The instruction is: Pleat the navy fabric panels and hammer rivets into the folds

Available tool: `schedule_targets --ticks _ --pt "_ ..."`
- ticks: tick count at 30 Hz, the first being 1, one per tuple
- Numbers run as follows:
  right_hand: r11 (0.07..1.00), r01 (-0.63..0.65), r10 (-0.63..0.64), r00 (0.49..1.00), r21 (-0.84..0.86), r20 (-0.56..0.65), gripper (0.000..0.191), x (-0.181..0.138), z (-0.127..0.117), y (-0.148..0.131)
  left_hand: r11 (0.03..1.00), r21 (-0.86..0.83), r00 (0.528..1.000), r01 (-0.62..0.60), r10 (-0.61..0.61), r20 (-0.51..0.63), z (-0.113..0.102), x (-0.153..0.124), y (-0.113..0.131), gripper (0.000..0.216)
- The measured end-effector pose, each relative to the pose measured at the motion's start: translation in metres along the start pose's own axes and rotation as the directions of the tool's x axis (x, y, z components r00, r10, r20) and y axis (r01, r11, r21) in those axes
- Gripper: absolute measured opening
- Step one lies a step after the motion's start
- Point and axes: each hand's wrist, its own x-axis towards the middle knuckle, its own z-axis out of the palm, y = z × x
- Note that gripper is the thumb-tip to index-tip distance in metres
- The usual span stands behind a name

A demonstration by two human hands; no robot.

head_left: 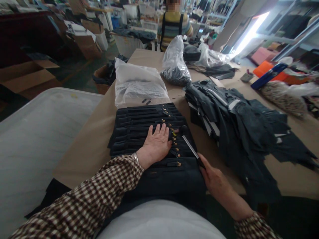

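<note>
A stack of dark fabric pieces with zippers (139, 127) lies overlapped in rows on the brown table (87, 142) in front of me. My left hand (156, 144) rests flat on the stack, fingers spread, beside the brass zipper pulls (174, 142). My right hand (215, 179) grips a thin metal tool (190, 147), likely scissors, whose tip points up-left toward the zipper pulls.
A heap of dark cut fabric (239, 122) lies to the right. Clear plastic bags (138, 83) and a bag of small dark parts (175, 64) sit behind the stack. A white tub (35, 132) stands at left. A person in a striped top (173, 26) works at the far end.
</note>
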Motion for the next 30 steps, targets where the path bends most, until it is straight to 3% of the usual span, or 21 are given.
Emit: schedule_targets --ticks 3,8,14,19,25,30 --pt "0.999 -0.037 0.037 0.997 -0.003 0.063 0.047 0.000 -0.002 0.001 1.000 0.006 1.000 0.003 -0.003 0.029 -0.002 0.000 0.000 0.061" --pt "0.997 0.046 -0.040 0.993 0.058 -0.110 0.048 -0.019 -0.004 -0.002 1.000 0.011 1.000 -0.007 0.007 0.026 -0.003 0.000 0.000 0.061" --pt "0.998 0.042 -0.040 0.999 -0.051 0.032 0.046 -0.027 -0.005 0.003 1.000 0.012 0.999 0.000 0.000 0.036 -0.003 0.000 0.000 0.060" --pt "0.992 0.124 -0.124 0.980 -0.013 -0.155 0.050 -0.037 -0.019 -0.006 1.000 0.001 0.999 -0.002 0.002 0.035 -0.005 -0.001 0.000 0.060" --pt "0.999 -0.030 0.032 0.997 -0.029 0.077 0.047 -0.045 -0.006 0.005 1.000 0.007 0.999 0.007 -0.007 0.043 -0.004 0.000 -0.001 0.060" --pt "1.000 -0.006 0.006 0.999 0.013 -0.040 0.048 -0.053 -0.022 0.005 1.000 -0.014 0.999 -0.006 0.007 0.053 -0.014 -0.002 0.001 0.062"
